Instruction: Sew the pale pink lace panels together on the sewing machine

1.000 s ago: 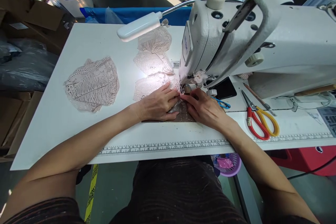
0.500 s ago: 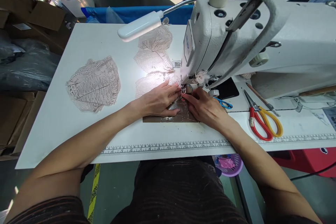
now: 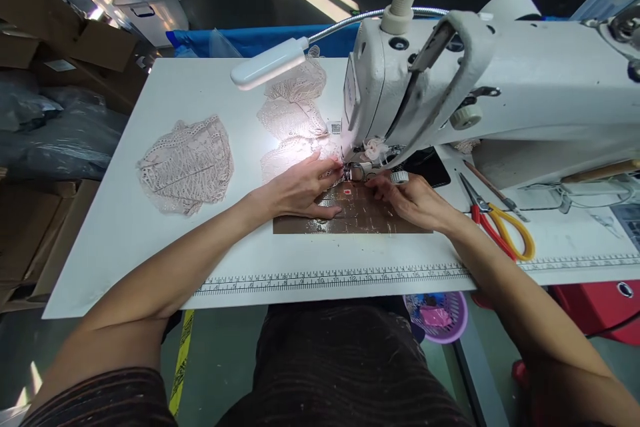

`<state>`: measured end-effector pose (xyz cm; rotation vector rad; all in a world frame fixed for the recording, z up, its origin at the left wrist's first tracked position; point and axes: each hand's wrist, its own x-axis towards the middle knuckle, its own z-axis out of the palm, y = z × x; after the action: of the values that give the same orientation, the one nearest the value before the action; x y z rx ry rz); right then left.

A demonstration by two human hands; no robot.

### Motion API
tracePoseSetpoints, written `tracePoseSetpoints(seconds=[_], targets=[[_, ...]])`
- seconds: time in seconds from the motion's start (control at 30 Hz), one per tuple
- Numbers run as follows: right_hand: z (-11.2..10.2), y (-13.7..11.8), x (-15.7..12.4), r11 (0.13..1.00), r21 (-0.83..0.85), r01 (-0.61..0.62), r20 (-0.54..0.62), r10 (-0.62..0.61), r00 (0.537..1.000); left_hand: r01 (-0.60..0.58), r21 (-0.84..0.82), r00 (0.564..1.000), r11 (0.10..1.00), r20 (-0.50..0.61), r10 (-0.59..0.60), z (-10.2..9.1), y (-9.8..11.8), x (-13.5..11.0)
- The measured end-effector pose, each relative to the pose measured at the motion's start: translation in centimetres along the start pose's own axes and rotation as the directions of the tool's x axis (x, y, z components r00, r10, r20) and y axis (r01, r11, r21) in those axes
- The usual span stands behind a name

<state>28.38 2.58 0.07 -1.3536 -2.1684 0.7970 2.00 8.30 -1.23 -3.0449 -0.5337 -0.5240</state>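
My left hand lies over the edge of the pale pink lace fabric, fingers stretched toward the presser foot and thumb spread on the brown plate. The white sewing machine stands over the fabric. To the right of the needle area, my right hand has its fingers curled and thumb pressed to fingertip; whatever is between them is too small to make out. A separate lace piece rests on the left of the white table.
Red-and-yellow-handled scissors lie right of my right hand, beside a thin brown tool. A black phone-like slab sits under the machine arm. The lamp hangs over the lace. A purple basket is below the table edge.
My right hand has drawn away to the right from the presser foot, uncovering more of the brown plate. The blue-handled tool beside it is now out of sight. My left hand stays put.
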Motion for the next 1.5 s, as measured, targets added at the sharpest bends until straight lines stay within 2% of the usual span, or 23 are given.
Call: tracePoseSetpoints(seconds=[0.07, 0.17, 0.27, 0.4, 0.57, 0.73, 0.9, 1.07, 1.17, 1.3, 1.4, 1.5], targets=[[0.1, 0.6, 0.4, 0.996, 0.074, -0.052, -0.059, 0.056, 0.997, 0.004, -0.025, 1.0, 1.0, 0.015, -0.003, 0.0, -0.2, 0.0], [0.6, 0.9, 0.9, 0.994, 0.08, -0.073, -0.182, 0.087, 0.979, 0.01, -0.035, 0.997, 0.999, 0.073, -0.008, -0.1, -0.3, 0.1], [0.7, 0.4, 0.7, 0.997, 0.071, -0.022, -0.152, 0.032, 0.988, 0.026, -0.024, 0.994, 0.999, 0.111, -0.023, -0.3, -0.3, 0.2], [0.4, -0.4, -0.4, 0.999, 0.051, 0.009, -0.072, -0.006, 0.997, 0.026, -0.014, 0.995, 1.0, 0.102, -0.024, -0.3, -0.4, 0.2], [0.8, -0.5, -1.1, 0.999, 0.029, -0.045, -0.156, 0.049, 0.987, 0.085, -0.012, 0.991, 0.996, 0.101, -0.083, -0.3, -0.4, 0.1], [1.3, -0.5, -0.8, 0.982, 0.086, -0.168, -0.226, 0.184, 0.957, 0.215, -0.053, 0.973, 0.975, 0.097, -0.209, -0.3, -0.7, -0.3], [1.8, -0.5, -0.7, 0.99, 0.07, -0.124, -0.273, 0.138, 0.952, 0.279, -0.187, 0.956, 0.942, 0.148, -0.254, -0.6, -2.9, 0.1], [2.4, 0.4, -1.1, 0.982, 0.147, -0.118, -0.234, 0.151, 0.96, 0.351, -0.347, 0.931, 0.87, 0.233, -0.282, -1.2, -5.7, 0.7], [2.6, 0.7, -1.2, 0.979, 0.176, -0.106, -0.226, 0.145, 0.963, 0.394, -0.333, 0.916, 0.857, 0.215, -0.338, -1.4, -5.8, 0.4], [2.7, 0.6, -1.3, 0.988, 0.137, -0.073, -0.242, 0.105, 0.965, 0.397, -0.274, 0.917, 0.876, 0.137, -0.374, -2.2, -4.4, -1.4], [2.9, 0.5, -1.4, 0.994, 0.103, -0.047, -0.244, 0.071, 0.967, 0.38, -0.228, 0.921, 0.896, -0.002, -0.391, -3.9, -3.2, -4.0], [3.1, 0.5, -1.5, 0.996, 0.072, -0.044, -0.244, 0.06, 0.968, 0.426, -0.127, 0.895, 0.896, -0.088, -0.438, -6.2, -2.5, -7.4]])
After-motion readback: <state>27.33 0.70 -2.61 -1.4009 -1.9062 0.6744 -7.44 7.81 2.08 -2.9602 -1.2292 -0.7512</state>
